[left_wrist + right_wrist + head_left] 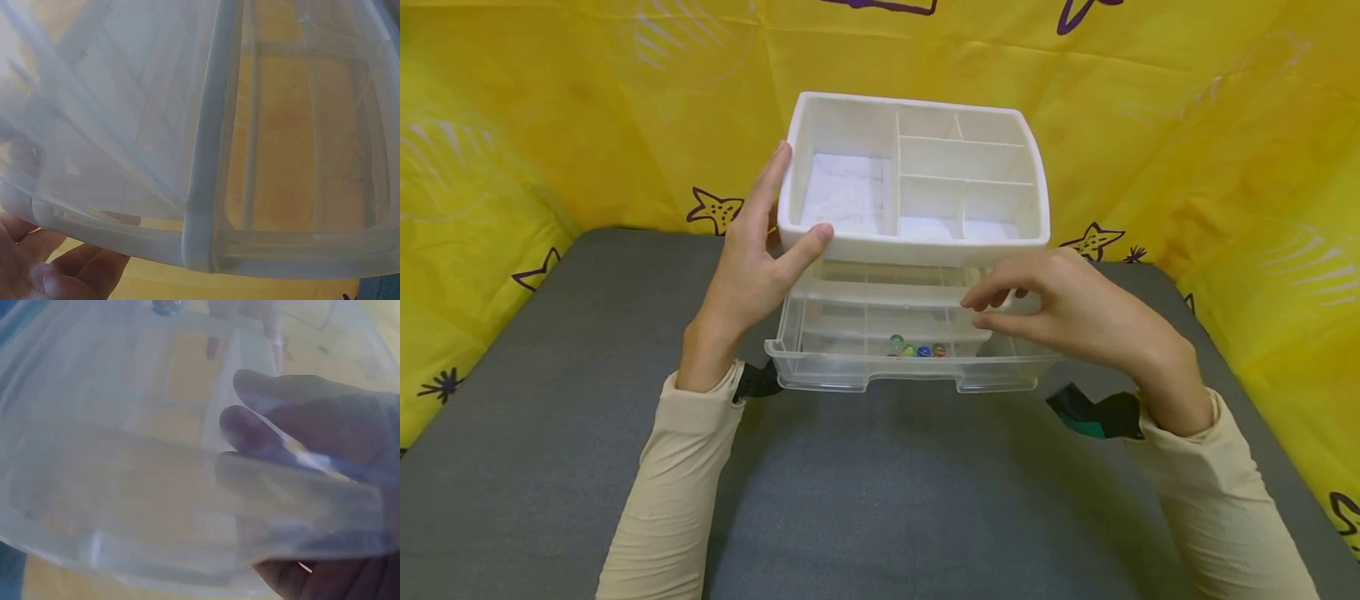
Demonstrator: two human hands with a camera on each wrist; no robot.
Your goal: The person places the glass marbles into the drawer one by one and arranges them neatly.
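Note:
A white organizer (pixel 917 250) with a compartmented top stands at the back of the table, its clear bottom drawer (pixel 820 367) pulled out. Several glass marbles (pixel 924 352) lie in that drawer. My left hand (pixel 748 258) holds the organizer's left side, thumb on the front rim; in the left wrist view its fingers (pixel 103 269) are at the frame's edge. My right hand (pixel 1075 308) is over the right part of the open drawer, fingers bent and thumb apart from them, with nothing visible between them. Through clear plastic, the right wrist view shows this hand (pixel 319 437).
The grey table (pixel 887 500) extends in front of the organizer and to both sides. A yellow patterned cloth (pixel 1150 125) hangs behind and at the sides. The organizer's top compartments (pixel 850 187) hold no objects.

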